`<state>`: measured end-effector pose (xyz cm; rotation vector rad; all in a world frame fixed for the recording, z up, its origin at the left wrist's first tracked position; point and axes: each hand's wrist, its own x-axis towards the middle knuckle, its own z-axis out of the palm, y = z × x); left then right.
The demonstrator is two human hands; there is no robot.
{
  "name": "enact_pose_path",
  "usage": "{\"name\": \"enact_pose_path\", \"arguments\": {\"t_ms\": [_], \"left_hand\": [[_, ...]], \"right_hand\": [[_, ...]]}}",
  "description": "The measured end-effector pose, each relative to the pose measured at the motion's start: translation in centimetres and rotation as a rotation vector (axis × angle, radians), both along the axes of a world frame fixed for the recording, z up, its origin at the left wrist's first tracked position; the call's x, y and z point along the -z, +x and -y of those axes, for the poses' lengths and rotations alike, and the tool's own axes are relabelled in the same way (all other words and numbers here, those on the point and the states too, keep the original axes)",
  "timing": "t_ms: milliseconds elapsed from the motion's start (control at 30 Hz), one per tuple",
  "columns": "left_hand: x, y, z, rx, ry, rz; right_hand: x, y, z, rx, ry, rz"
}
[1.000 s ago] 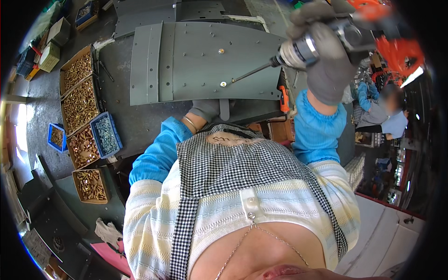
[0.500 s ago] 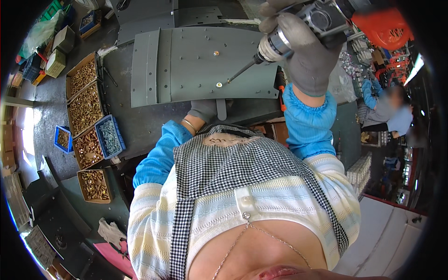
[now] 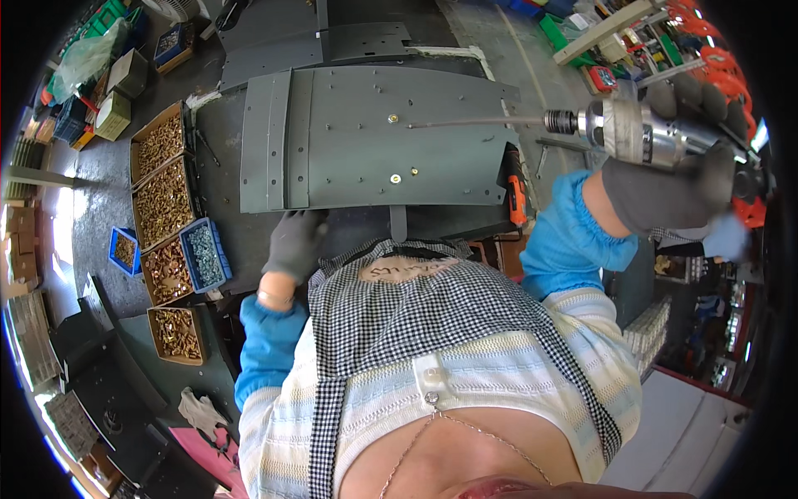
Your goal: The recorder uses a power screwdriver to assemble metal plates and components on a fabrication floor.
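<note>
In my right hand (image 3: pixel 686 170), cased in a matt grey cloth glove, I grip a power driver (image 3: pixel 640 133) whose front is smooth, shiny metal, with a long bit (image 3: pixel 490 123) of duller metal, while my left hand (image 3: pixel 295 241) wears similar soft, matt fabric. The panel (image 3: pixel 374 145) looks like smooth grey-painted metal with a faint satin sheen, and the bench top (image 3: pixel 220 190) is dark, matt and scuffed. Glossy brass-coloured metal pieces (image 3: pixel 165 204) fill boxes (image 3: pixel 199 339) of brown cardboard, the bin (image 3: pixel 214 284) is smooth blue plastic, and I wear crinkled cloth sleeves (image 3: pixel 573 229), a woven checked apron (image 3: pixel 416 312) and a textured knit top (image 3: pixel 507 358)
</note>
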<state>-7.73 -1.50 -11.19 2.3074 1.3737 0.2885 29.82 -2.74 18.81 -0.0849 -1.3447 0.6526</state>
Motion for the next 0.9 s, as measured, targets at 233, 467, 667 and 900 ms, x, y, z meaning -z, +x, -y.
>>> {"name": "enact_pose_path", "arguments": {"t_ms": [233,467,667,900], "left_hand": [[-7.5,-2.0,-0.3,0.255,-0.736,1.926],[-6.1,5.4,-4.3,-0.100,-1.297,2.402],[-7.8,8.9,-5.5,-0.062,-1.301,2.103],[-6.3,8.7,-6.7,-0.031,-1.292,1.889]], "right_hand": [[4.5,4.1,-1.0,0.125,-0.235,-0.169],[6.4,2.0,-4.0,0.404,-0.293,-0.314],[7.4,-0.2,-4.3,0.393,-0.269,-0.401],[7.5,1.7,-4.1,0.354,-0.256,-0.413]]}}
